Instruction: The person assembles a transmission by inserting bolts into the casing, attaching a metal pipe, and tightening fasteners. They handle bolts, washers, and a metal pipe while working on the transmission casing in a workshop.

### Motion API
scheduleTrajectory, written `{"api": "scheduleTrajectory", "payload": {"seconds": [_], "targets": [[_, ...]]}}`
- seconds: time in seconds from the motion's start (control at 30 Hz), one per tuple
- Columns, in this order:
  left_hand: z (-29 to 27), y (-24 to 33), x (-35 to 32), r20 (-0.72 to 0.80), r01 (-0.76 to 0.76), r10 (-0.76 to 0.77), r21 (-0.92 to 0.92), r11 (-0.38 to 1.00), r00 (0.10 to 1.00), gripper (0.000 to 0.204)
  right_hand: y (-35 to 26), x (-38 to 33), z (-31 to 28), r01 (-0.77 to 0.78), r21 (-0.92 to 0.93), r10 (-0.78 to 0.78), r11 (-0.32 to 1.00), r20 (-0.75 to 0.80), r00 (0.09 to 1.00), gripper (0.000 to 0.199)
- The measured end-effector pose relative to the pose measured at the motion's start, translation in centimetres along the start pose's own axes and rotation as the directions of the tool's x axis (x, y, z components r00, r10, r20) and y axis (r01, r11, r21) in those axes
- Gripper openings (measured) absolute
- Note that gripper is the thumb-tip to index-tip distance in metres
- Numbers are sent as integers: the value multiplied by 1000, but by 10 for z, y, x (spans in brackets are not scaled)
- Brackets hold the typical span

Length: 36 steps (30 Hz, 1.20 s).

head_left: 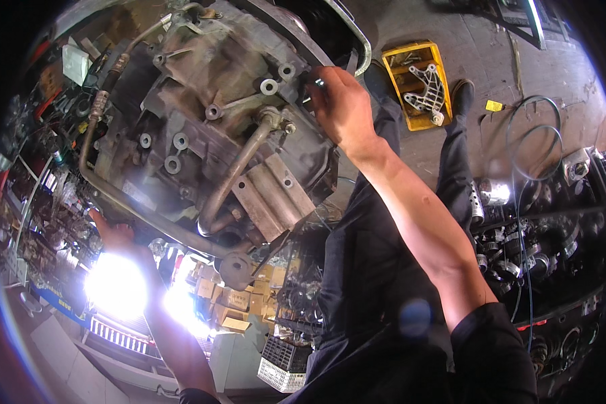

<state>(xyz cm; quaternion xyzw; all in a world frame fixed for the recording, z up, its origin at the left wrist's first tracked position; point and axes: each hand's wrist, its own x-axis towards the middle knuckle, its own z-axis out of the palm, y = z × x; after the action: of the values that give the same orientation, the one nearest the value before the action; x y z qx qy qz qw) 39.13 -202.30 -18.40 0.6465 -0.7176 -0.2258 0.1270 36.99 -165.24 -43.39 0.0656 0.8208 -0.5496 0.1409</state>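
A large grey metal casing (182, 108) with pipes and bolt bosses, like a gearbox or engine, fills the upper left. At its right edge is my right hand (343, 108), fingers bent together. A small shiny dark piece (318, 83) shows at these fingers; its kind is unclear. Below the casing's lower left edge, my left hand (118, 236) stretches out a finger beside the long metal pipe (155, 219). Strong glare and the casing hide part of this hand. A ribbed metal plate (274, 195) sits on the casing's lower right.
A yellow tray (440, 84) on the floor holds a silver bracket (427, 94). A thin hose (560, 138) lies coiled at the right, above piled metal parts (518, 259). Cardboard boxes (239, 298) and a plastic crate (281, 370) stand below. Another person's shoe (462, 94) shows by the tray.
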Motion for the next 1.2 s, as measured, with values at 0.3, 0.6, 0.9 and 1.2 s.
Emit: {"api": "scheduleTrajectory", "payload": {"seconds": [0.3,0.6,0.9,1.2], "targets": [[1,-7,-1,-5,-176,176,7,984,984,52,6,1,5,-1,-132,3,991,12,1000,20],[5,9,-14,-82,-2,8,83,997,997,51,-1,2,4,28,-42,-29,999,-26,999,19],[8,8,-26,8,-80,79,126,989,997,57,-1,2,0,-21,-28,21,999,-10,1000,22],[0,4,-9,82,-159,138,386,909,987,56,5,1,3,47,-60,-47,997,2,999,16]]}}
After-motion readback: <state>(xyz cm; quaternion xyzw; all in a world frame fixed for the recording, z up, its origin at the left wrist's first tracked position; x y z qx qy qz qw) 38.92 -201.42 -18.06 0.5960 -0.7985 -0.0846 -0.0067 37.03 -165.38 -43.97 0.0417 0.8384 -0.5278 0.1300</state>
